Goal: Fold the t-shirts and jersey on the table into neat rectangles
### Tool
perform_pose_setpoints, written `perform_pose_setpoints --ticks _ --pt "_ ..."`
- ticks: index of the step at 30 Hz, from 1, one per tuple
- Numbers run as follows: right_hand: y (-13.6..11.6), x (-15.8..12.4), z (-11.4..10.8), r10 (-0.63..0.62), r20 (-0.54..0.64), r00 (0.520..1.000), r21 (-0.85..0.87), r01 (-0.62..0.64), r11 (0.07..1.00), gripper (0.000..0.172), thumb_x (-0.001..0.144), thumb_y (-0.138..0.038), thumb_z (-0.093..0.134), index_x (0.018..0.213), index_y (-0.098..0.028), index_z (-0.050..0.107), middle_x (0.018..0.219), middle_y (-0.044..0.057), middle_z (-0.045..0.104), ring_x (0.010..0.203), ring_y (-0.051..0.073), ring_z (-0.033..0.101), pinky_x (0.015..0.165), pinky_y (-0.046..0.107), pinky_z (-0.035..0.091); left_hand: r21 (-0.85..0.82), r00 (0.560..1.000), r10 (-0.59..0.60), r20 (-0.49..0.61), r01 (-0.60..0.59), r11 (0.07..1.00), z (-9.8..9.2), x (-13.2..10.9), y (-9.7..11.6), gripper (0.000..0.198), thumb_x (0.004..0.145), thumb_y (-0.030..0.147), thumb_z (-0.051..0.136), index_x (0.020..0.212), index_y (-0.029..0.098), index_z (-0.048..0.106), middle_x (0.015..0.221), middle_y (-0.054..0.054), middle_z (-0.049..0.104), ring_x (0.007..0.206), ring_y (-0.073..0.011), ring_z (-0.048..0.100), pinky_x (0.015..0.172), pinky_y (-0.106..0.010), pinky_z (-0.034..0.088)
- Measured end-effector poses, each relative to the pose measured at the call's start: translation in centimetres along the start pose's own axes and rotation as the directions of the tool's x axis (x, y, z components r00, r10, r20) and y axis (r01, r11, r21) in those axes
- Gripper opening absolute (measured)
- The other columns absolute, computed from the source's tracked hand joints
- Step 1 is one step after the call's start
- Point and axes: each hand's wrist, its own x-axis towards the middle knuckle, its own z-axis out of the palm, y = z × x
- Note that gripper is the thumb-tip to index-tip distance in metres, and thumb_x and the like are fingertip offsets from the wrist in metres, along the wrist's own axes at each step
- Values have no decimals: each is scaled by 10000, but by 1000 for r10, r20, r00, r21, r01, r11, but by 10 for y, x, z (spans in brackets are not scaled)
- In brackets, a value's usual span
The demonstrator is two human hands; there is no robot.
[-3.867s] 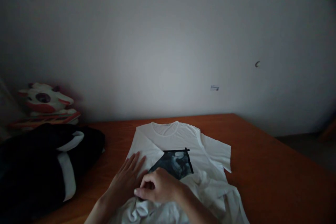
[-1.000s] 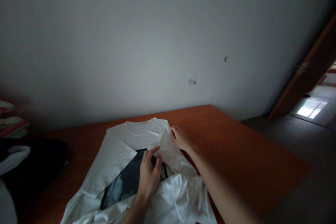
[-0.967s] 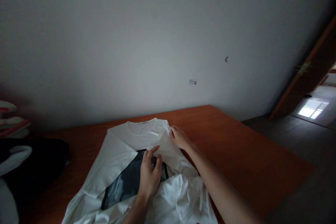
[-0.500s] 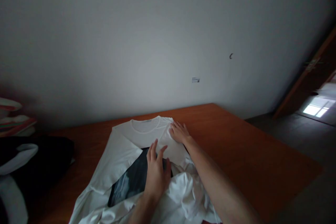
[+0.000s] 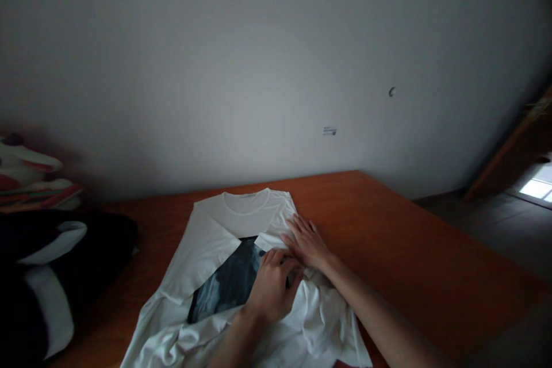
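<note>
A white shirt (image 5: 219, 250) lies spread on a wooden table, its round neckline toward the wall and a dark picture print (image 5: 230, 279) on the front. Both sleeves lie folded inward over the front, and the lower part is bunched in creases. My right hand (image 5: 307, 241) rests flat on the shirt's right edge, fingers stretched out. Just left of it, my left hand (image 5: 275, 279) is curled over the folded sleeve by the print, thumb and forefinger closed together at the cloth. The fabric in that pinch is mostly hidden.
The brown table (image 5: 388, 253) runs along a plain wall (image 5: 241, 69). A black and white cloth bundle (image 5: 95, 253) lies at the left, with a red and white soft item (image 5: 34, 167) behind it. A door (image 5: 513, 138) stands at the far right.
My left hand has moved right and gone from spread fingers to curled ones at the sleeve. My right hand has slid slightly nearer along the shirt's edge. The view has turned slightly left.
</note>
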Motion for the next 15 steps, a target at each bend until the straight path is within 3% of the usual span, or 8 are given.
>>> perform_pose_setpoints --ticks 4,8,11,15 --pt "-7 -4 -9 -17 -61 998 -29 15 999 572 1024 -497 365 1467 -153 474 1568 198 396 1462 322 338 1182 540 233 -105 997 -68 -48 63 992 -11 2 10 253 910 396 567 998 296 782 1100 -124 700 1069 -313 600 1049 -484 407" --pt "-14 -12 -25 -165 -84 983 15 167 986 456 1000 -418 459 1401 -224 557 1501 142 505 1409 299 423 1198 513 238 -214 990 -118 -80 99 972 -54 -2 13 242 818 416 690 1012 302 781 1169 -108 702 1147 -322 586 1133 -475 365" --pt "-19 -15 -32 -229 -78 970 105 237 966 408 989 -382 485 1338 -214 613 1454 133 555 1361 283 486 1163 465 335 -171 975 -171 -142 146 974 -100 -7 -9 220 759 417 741 944 309 792 1130 -92 736 1104 -319 626 1155 -474 356" --pt "-35 -7 -28 -277 -35 960 182 279 943 372 983 -278 476 1301 -171 638 1407 139 600 1344 246 516 1149 395 377 -78 935 -277 -220 266 961 -144 -15 -64 208 652 460 802 795 310 786 1070 -76 777 1135 -345 649 1170 -473 342"
